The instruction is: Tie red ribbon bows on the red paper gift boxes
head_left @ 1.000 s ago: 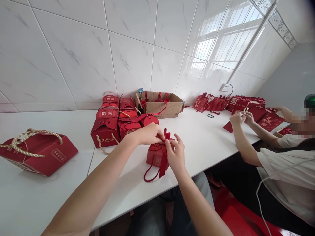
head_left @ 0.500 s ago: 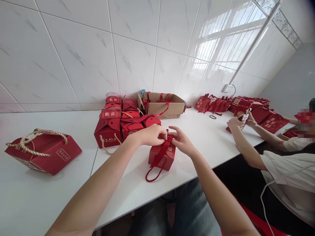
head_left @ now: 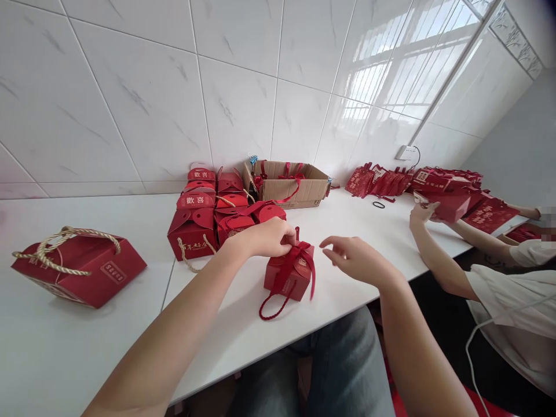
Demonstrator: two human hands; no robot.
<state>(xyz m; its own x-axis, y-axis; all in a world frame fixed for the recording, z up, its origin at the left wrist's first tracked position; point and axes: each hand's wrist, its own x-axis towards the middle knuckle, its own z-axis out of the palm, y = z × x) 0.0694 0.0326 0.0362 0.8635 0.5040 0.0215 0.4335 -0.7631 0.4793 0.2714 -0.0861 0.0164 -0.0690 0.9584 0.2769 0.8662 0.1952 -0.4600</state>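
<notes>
The red box sits just beneath the left hand — fingers clamped on its red ribbon — and beside the right hand, fingers apart.

left hand: curled over, fingertips kinda bunched in a pinch | right hand: loose, fingers half-bent | forearms: bare, both slanting inward
</notes>
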